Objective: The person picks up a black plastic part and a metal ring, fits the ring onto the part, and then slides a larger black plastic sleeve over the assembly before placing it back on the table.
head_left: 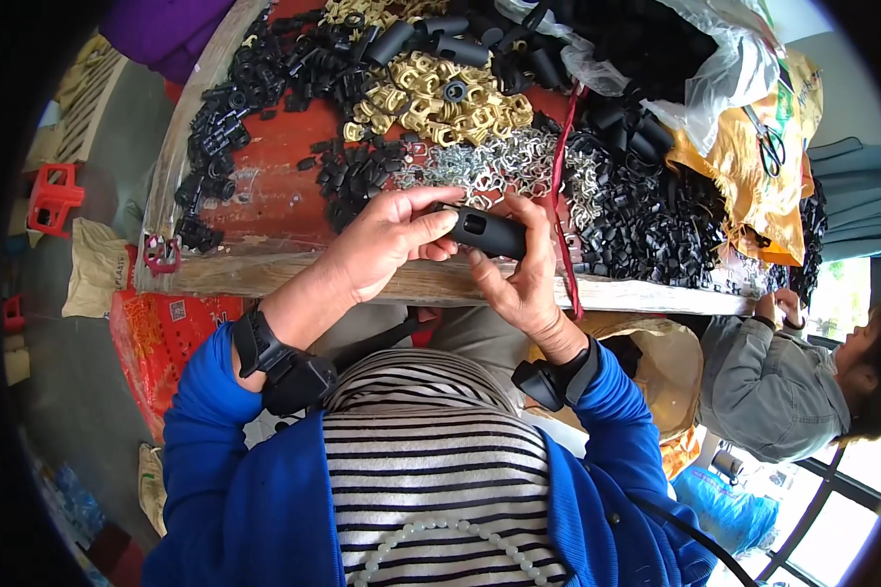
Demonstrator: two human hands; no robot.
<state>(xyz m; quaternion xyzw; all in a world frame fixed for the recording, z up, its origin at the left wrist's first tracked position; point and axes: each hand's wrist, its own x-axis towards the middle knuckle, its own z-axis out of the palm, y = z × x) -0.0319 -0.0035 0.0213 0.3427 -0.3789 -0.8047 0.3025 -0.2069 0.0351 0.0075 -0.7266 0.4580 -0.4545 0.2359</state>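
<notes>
My left hand [387, 240] and my right hand [521, 269] hold one black plastic tube-shaped part [486, 231] between them, just above the table's near wooden edge [264, 274]. The left thumb and fingers pinch its left end. The right hand's fingers press on its right end and underside. Right behind the hands lies a heap of small silver metal clips [499, 166]. Both wrists carry black strapped devices, and my sleeves are blue.
The red-topped table holds piles of black plastic parts [646, 225], brass-coloured clips [440, 98], black tubes [440, 44], a red cord [561, 157], plastic bags and scissors [771, 147] on a yellow sack. Another person [783, 382] sits at the right. A red stool [54, 196] stands left.
</notes>
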